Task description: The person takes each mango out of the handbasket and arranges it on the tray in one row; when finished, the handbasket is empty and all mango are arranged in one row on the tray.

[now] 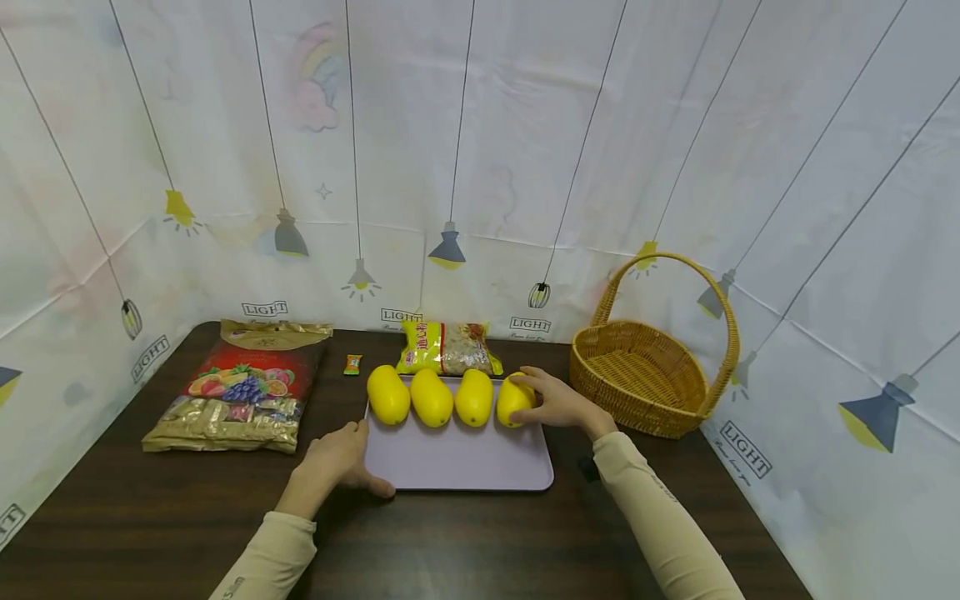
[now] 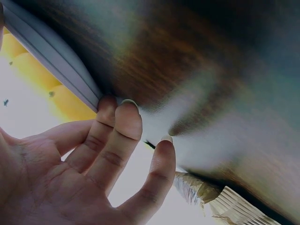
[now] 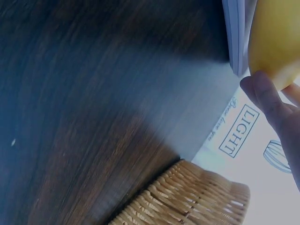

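Several smooth yellow mangoes lie in a row along the back of a pale lilac tray. My right hand grips the rightmost mango, thumb at the front and fingers over its top and far side. The right wrist view shows fingertips against that mango, just above the tray rim. At the tray's front left corner rests my left hand, thumb along the front edge. Its fingers are loosely extended beside the tray's rim in the left wrist view.
A wicker basket with a tall handle stands to the right. Behind the tray lies a yellow pasta bag. A large red and gold candy bag lies left, with a small wrapped candy between. A printed curtain backs the table.
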The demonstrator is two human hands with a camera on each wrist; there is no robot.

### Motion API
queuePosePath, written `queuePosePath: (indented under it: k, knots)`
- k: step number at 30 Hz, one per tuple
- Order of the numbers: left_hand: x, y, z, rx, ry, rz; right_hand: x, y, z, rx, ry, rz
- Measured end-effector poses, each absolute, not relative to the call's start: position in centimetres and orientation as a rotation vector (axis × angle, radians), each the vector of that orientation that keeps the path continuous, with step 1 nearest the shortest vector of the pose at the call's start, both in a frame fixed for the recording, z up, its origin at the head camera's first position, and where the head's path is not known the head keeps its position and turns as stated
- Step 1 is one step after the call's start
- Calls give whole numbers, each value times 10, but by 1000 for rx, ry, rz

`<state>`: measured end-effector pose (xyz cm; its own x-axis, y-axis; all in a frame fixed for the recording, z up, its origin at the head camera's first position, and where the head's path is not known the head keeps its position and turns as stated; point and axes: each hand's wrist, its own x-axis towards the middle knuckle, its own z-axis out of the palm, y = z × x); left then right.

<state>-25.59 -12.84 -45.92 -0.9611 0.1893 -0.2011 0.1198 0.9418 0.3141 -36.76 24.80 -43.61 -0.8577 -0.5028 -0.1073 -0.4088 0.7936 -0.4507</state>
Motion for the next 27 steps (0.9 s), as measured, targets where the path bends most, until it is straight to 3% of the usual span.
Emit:
queuePosePath:
  k: [27]
  knots:
    - [-255, -125, -462, 245, 2878, 434, -368, 249, -441, -726, 2790, -635]
